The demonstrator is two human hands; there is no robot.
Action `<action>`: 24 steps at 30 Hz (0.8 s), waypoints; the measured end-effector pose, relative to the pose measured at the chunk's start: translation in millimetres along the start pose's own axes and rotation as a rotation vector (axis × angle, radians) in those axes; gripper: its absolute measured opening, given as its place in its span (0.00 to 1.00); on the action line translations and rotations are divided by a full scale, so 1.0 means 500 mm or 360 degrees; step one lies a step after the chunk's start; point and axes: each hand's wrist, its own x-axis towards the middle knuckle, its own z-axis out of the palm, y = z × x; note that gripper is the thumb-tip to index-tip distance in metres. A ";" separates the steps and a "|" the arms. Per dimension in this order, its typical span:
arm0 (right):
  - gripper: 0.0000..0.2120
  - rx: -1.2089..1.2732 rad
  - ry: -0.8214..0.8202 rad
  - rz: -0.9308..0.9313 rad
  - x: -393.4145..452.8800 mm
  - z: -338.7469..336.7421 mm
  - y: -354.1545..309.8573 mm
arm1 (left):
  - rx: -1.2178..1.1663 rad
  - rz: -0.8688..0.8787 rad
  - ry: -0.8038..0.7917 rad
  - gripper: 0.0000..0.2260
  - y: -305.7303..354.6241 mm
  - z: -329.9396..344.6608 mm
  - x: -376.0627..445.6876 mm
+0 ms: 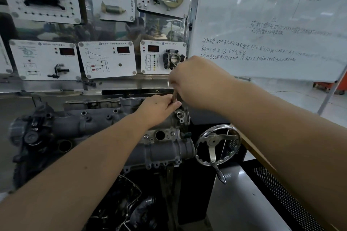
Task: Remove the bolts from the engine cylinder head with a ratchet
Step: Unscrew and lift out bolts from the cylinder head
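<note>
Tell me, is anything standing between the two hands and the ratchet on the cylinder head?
Nothing visible. The left hand holds the lower part of the ratchet, just above the cylinder head; the right hand holds its top. The bolt itself is hidden under the hands.

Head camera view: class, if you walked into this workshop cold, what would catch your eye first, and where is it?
Both hands meet at picture centre over the grey cylinder head: the left hand and right hand grip a slim metal tool standing nearly upright on its far right end. A shiny handwheel sits just right of the engine, and a written-on whiteboard fills the upper right.
</note>
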 end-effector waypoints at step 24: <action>0.16 0.0195 -0.0021 -0.0066 -0.015 0.008 0.010 | -0.0013 -0.0031 0.0020 0.15 0.001 0.004 -0.001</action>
